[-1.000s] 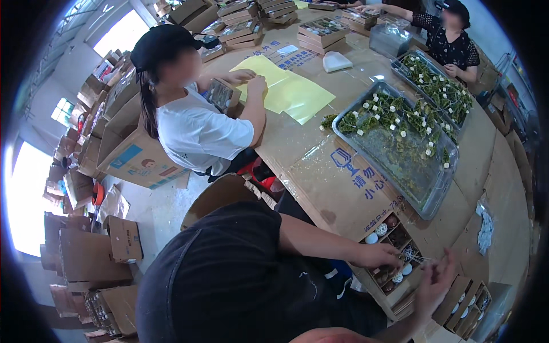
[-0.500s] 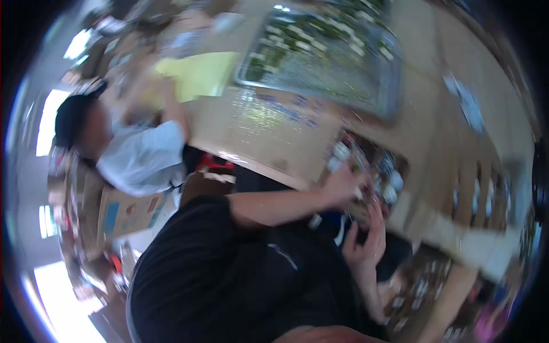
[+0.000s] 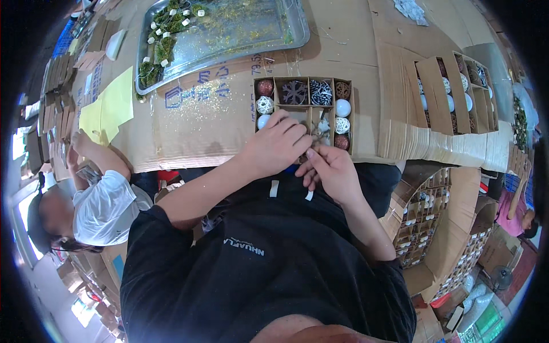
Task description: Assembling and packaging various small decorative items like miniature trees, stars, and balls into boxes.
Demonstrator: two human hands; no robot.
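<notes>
Head view: fine fingertip handling over a divided box is judged to be the step in hand.
Below the grey rectangular tray [image 3: 240, 34] at upper left, an open brown cardboard compartment box [image 3: 303, 107] is set at upper centre. Over its lower part, the left hand [image 3: 279, 144] is held with fingers curled; the right hand [image 3: 333, 168] is held half open, fingertips close to the left's. Whether anything is gripped cannot be told. Above them, a dark brown snowflake ornament [image 3: 294, 92] is seated. For the next move, a light pinch, with neighbouring cells undisturbed, seems called for.
</notes>
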